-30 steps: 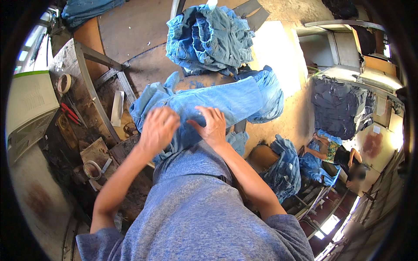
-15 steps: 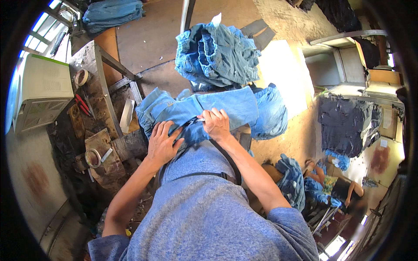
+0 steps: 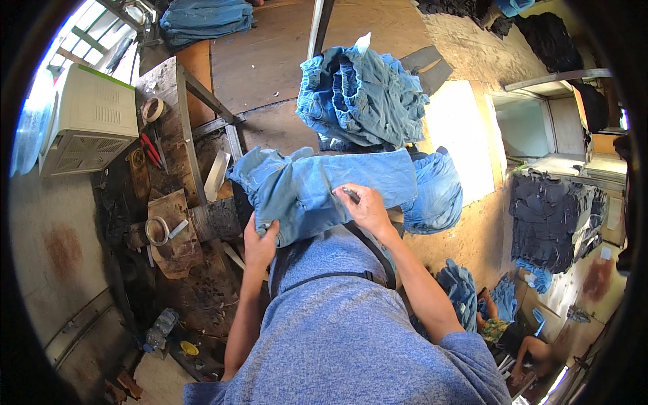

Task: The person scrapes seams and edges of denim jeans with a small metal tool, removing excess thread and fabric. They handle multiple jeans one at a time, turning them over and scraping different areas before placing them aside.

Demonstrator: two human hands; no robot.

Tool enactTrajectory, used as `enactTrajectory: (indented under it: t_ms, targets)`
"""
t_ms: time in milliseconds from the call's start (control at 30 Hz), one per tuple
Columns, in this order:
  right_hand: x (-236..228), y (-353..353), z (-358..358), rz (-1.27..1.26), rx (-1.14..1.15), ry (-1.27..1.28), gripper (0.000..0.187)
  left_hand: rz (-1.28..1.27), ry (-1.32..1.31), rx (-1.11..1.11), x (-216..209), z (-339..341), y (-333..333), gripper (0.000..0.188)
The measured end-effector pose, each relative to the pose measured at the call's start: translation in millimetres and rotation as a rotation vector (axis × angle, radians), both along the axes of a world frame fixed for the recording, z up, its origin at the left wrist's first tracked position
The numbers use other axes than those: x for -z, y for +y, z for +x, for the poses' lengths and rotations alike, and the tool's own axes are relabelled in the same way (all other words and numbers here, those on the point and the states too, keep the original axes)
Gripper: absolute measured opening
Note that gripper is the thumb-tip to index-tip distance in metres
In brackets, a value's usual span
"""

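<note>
The denim garment (image 3: 304,185) is laid crosswise before the torso (image 3: 351,331), long axis left to right, support hidden. Its near left corner is grasped by the left hand (image 3: 260,244); over its right half, a small tool (image 3: 352,195) is held in the right hand (image 3: 369,208).

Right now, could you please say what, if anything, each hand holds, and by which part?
The left hand grips the denim garment by its near left edge; the right hand holds a small slim tool, by which part is unclear.
</note>
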State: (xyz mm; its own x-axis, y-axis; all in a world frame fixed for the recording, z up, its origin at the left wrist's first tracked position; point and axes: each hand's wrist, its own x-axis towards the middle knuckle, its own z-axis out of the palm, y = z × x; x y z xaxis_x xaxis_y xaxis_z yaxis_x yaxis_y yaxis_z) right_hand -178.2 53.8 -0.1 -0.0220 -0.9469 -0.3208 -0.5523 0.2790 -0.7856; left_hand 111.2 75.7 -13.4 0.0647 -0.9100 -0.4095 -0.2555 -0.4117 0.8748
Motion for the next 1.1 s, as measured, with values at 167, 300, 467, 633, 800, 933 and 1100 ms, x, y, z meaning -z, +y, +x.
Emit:
enactTrajectory:
  t_ms: [167,300,467,633,800,933,1100]
  targets:
    - [-15.0,2.2,11.0,0.117,0.002,-0.315,0.026,0.624,0.724,-0.152,-13.5,-7.1,-14.3,0.051]
    - [-14.4,-0.1,20.5,0.21,-0.016,-0.448,0.03,0.531,0.549,-0.03,-17.6,-14.1,-19.9,0.051]
    - [-7.2,-2.3,32.6,0.289,-0.073,-0.47,0.031,0.482,0.663,-0.017,-12.0,-11.6,-11.3,0.045]
    - [-4.4,-3.4,48.5,0.27,-0.099,-0.416,0.03,0.464,0.623,0.077,-2.9,-6.5,-10.1,0.045]
    - [-11.6,-0.1,50.5,0.421,0.048,-0.462,0.028,0.504,0.614,0.065,2.7,-5.5,-10.1,0.054]
    - [-20.2,0.9,46.6,0.51,0.17,-0.565,0.026,0.57,0.69,-0.023,2.1,-0.5,-8.2,0.05]
    - [-24.5,-5.5,43.4,0.494,0.056,-0.544,0.026,0.586,0.695,0.018,3.7,0.6,-11.9,0.045]
